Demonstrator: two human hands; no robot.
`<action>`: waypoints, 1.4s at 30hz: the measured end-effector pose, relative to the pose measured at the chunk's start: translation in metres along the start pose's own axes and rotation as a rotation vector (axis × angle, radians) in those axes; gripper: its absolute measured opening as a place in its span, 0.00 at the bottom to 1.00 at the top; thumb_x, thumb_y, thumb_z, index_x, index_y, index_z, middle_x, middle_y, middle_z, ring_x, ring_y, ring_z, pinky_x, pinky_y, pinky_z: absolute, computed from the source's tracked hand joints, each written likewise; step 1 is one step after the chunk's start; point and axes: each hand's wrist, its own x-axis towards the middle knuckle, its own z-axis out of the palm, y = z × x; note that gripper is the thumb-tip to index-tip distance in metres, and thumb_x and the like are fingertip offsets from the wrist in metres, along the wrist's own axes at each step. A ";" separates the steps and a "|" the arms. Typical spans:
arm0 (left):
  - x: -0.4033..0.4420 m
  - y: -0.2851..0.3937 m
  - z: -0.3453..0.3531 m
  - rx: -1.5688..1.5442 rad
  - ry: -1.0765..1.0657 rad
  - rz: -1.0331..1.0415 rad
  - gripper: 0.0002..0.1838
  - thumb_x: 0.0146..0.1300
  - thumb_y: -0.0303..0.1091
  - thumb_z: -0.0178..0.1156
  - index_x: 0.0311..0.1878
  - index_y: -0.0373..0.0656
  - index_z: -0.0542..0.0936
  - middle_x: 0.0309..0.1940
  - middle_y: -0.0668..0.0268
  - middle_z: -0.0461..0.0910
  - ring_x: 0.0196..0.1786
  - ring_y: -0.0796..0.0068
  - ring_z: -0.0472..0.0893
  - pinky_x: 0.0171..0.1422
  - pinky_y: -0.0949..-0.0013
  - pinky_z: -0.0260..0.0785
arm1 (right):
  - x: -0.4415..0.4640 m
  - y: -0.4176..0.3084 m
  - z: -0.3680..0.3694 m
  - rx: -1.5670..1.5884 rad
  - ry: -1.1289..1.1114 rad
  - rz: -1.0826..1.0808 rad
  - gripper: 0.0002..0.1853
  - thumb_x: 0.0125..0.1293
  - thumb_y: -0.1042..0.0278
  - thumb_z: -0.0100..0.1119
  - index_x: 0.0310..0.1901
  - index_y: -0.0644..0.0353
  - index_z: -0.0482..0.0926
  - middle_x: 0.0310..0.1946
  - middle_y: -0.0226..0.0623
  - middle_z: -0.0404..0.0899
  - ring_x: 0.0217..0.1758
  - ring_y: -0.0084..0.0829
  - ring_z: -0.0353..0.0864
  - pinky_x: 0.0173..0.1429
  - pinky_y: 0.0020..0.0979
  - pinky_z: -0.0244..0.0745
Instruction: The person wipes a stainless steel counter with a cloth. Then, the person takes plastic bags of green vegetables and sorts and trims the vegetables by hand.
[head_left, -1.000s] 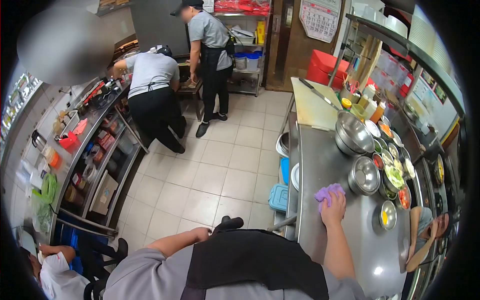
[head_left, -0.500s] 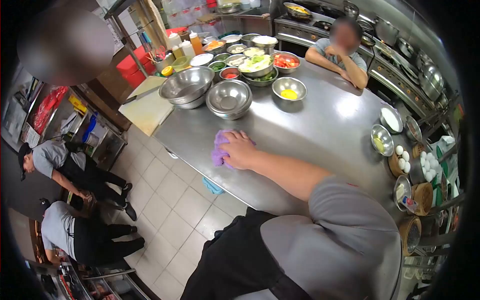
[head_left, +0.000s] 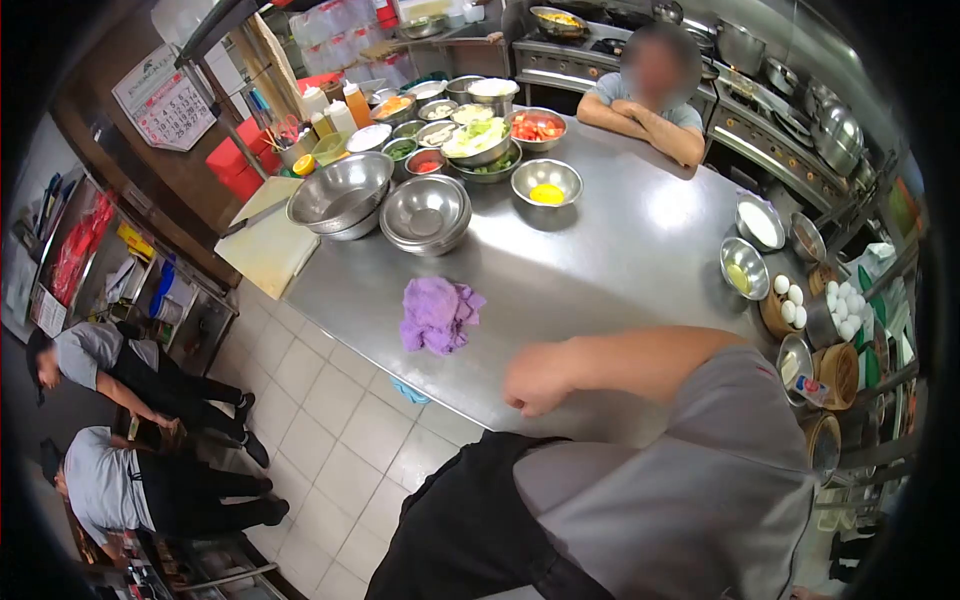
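My right hand (head_left: 538, 381) is over the near edge of the steel table, its fingers curled in and closed. I see nothing in it, though the palm side is hidden. A crumpled purple cloth (head_left: 440, 315) lies on the steel table (head_left: 610, 270) to the left of the hand, apart from it. My left hand is out of the picture. Beyond the cloth stand a stack of steel bowls (head_left: 427, 215) and a small steel bowl with yellow contents (head_left: 546, 188).
Larger bowls (head_left: 342, 193) stand near a cutting board (head_left: 270, 245) with a knife. Bowls of cut vegetables (head_left: 477, 142) fill the far left. Eggs (head_left: 845, 310) sit at the right. A person (head_left: 655, 110) leans on the far side; two others (head_left: 110, 470) bend at the left.
My right hand has let go of the purple cloth and moved right, toward my body, its fingers now curled. The cloth stays on the table. The view has shifted a little.
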 end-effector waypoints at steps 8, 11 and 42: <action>0.005 0.013 -0.006 0.029 -0.002 -0.005 0.29 0.61 0.56 0.61 0.54 0.40 0.83 0.53 0.49 0.83 0.57 0.51 0.81 0.62 0.57 0.72 | 0.019 -0.002 0.016 -0.007 0.008 -0.064 0.12 0.61 0.57 0.63 0.41 0.54 0.85 0.35 0.42 0.85 0.41 0.47 0.84 0.45 0.48 0.77; 0.005 0.016 -0.007 0.033 -0.002 -0.008 0.29 0.61 0.56 0.61 0.53 0.40 0.84 0.53 0.49 0.83 0.57 0.51 0.81 0.62 0.57 0.72 | 0.035 -0.005 0.013 -0.005 0.087 -0.174 0.15 0.63 0.55 0.63 0.46 0.53 0.84 0.37 0.42 0.85 0.41 0.46 0.84 0.45 0.48 0.77; 0.005 0.008 -0.007 -0.032 0.008 -0.001 0.26 0.62 0.54 0.60 0.49 0.41 0.86 0.50 0.50 0.84 0.54 0.49 0.82 0.61 0.57 0.73 | 0.156 0.031 -0.034 0.012 0.559 0.138 0.28 0.69 0.49 0.55 0.67 0.53 0.73 0.72 0.52 0.63 0.75 0.52 0.62 0.74 0.52 0.60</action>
